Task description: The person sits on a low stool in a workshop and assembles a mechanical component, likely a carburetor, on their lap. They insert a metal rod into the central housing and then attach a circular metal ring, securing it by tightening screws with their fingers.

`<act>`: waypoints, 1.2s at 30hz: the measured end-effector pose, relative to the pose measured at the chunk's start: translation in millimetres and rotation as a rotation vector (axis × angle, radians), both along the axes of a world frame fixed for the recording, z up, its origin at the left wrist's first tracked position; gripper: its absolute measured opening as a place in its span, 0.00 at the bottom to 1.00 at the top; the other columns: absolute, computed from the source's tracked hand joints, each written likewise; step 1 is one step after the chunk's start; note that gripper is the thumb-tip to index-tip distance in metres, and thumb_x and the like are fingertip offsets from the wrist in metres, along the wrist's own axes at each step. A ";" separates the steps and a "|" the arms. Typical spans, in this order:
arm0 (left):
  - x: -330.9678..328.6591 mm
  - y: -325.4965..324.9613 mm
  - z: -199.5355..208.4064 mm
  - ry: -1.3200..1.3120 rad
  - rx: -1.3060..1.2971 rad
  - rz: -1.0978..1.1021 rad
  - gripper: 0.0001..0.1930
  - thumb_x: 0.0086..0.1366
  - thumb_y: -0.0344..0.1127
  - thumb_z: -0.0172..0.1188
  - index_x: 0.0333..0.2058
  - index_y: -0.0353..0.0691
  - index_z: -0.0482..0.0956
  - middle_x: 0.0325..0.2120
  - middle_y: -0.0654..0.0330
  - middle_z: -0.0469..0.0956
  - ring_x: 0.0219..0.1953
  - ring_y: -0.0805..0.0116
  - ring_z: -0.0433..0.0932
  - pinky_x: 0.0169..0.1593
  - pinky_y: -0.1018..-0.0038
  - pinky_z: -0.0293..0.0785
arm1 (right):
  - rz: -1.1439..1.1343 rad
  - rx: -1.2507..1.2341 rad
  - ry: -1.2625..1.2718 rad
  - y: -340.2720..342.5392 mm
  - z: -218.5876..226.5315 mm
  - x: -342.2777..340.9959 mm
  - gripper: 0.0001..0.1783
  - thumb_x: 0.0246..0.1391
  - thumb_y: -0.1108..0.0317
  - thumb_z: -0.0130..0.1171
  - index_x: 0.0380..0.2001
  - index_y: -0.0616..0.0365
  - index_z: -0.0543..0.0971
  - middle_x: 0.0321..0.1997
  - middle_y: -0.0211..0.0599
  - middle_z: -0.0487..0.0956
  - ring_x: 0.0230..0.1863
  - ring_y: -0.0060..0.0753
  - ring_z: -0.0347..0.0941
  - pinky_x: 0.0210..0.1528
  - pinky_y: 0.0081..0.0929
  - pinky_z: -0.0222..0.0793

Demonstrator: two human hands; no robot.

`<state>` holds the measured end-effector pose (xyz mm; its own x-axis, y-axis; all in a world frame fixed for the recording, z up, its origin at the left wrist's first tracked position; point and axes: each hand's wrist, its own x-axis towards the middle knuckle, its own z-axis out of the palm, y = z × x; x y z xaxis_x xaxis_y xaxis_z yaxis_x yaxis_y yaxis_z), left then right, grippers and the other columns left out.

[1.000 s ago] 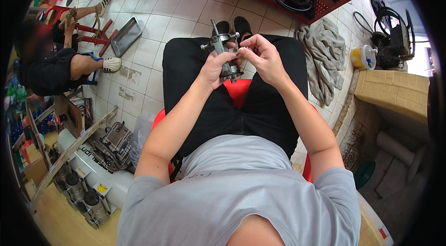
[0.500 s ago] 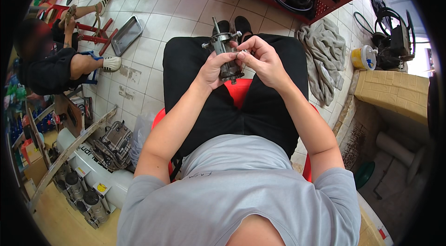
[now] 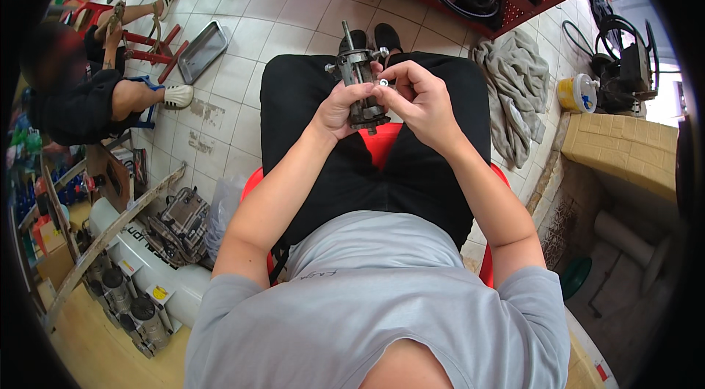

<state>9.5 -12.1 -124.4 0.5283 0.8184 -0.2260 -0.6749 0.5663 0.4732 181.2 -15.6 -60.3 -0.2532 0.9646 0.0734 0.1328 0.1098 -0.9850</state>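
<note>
A dark metal cylindrical assembly [image 3: 358, 75] is held upright above my lap, with a thin rod sticking out of its far end and side screws near that end. My left hand [image 3: 338, 110] wraps around it from the left, thumb across its front. Just right of the assembly, my right hand [image 3: 422, 101] pinches a small shiny ring-shaped piece, like a nut [image 3: 383, 83], between thumb and forefinger. Some of my left fingers are hidden behind the assembly.
A red cart [image 3: 470, 4] with parts stands ahead. Right of my knees lie a grey cloth [image 3: 514, 88] and a yellow-white tub [image 3: 576, 94]. A metal tray [image 3: 204, 51] lies on the tiles near a seated person [image 3: 81, 106]. A white tank [image 3: 154, 249] is at left.
The small ring-shaped piece in my right fingers has turned and shows its hole more clearly. My left hand keeps its grip on the assembly.
</note>
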 end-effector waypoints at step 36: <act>0.6 0.4 -5.3 -0.178 0.013 -0.020 0.20 0.61 0.29 0.60 0.52 0.42 0.68 0.35 0.62 0.77 0.38 0.71 0.80 0.43 0.72 0.78 | 0.045 0.342 -0.178 0.2 22.4 4.7 0.18 0.40 0.63 0.73 0.33 0.59 0.79 0.17 0.33 0.67 0.16 0.26 0.61 0.21 0.23 0.59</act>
